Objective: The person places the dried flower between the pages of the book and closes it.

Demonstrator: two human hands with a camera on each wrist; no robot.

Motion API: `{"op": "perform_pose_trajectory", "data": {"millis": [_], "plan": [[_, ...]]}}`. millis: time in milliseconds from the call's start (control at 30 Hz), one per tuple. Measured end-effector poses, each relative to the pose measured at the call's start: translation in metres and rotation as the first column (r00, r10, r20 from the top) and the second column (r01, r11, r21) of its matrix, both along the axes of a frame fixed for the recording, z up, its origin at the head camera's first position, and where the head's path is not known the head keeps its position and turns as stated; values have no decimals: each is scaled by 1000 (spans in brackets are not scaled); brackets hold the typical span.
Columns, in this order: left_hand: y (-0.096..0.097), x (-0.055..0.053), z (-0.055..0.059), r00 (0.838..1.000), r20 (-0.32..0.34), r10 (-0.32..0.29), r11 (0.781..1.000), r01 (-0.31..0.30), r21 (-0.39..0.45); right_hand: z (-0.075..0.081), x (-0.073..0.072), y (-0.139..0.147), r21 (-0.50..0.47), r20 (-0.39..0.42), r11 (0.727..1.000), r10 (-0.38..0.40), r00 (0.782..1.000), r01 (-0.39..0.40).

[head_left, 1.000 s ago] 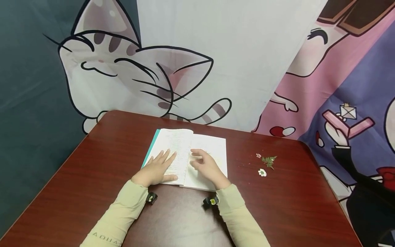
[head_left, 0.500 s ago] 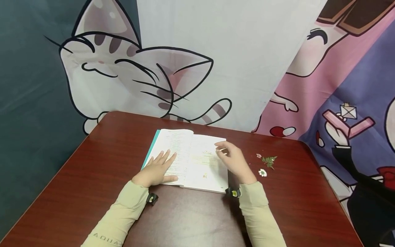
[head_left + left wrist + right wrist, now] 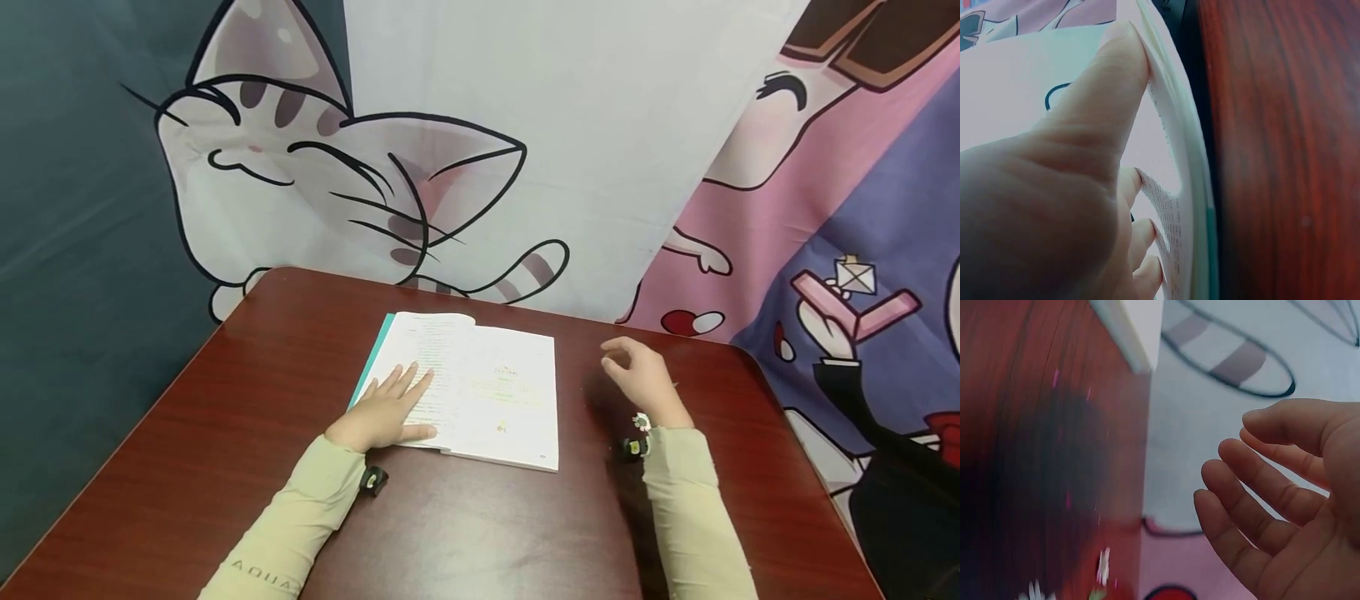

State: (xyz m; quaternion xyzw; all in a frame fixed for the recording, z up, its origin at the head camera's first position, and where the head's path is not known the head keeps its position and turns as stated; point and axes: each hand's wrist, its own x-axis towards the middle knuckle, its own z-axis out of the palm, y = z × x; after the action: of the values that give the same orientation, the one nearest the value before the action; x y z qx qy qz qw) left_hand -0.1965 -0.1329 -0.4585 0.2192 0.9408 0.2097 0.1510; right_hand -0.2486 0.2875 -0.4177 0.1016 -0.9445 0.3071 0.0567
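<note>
An open book [image 3: 517, 358] with a teal cover edge lies on the table. My left hand [image 3: 381, 415] rests spread on its printed left page; in the left wrist view the thumb [image 3: 1100, 94] lies along the page by the lower edge. Right of the book, my right hand [image 3: 647, 385] hovers over the table, fingers loosely bent, with nothing between them in the right wrist view. A white daisy [image 3: 641, 422] with a yellow centre shows beside that wrist. Most of the green fern sprig is hidden behind the hand. A small pale flower [image 3: 1103, 567] appears low in the right wrist view.
The reddish-brown table [image 3: 247, 400] has rounded far corners. Behind it hangs a cloth backdrop [image 3: 585, 150] with cartoon figures. Thin pink bits [image 3: 1068, 500] lie on the wood near the right hand. Each wrist wears a small black camera [image 3: 372, 480].
My right hand has moved right from over the book's right page to above the flowers and fern, now covering most of them. The left hand stays on the left page.
</note>
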Motion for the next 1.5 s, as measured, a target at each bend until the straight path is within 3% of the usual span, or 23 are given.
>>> {"op": "perform_pose_trajectory", "data": {"millis": [367,700,1067,1500], "plan": [[1,0,2,1000,5,-1,1000,1,-1,-10,-22,54,151,136,988,-9,991,-12],[1,0,2,1000,14,-2,1000,2,9,-13,-30,66,271,205,960,8,979,-64],[-1,0,3,1000,14,13,1000,-13,14,-24,-41,67,308,253,948,3,967,-84],[-1,0,2,1000,14,9,1000,-9,19,-26,-42,67,263,255,961,17,967,-87]]}}
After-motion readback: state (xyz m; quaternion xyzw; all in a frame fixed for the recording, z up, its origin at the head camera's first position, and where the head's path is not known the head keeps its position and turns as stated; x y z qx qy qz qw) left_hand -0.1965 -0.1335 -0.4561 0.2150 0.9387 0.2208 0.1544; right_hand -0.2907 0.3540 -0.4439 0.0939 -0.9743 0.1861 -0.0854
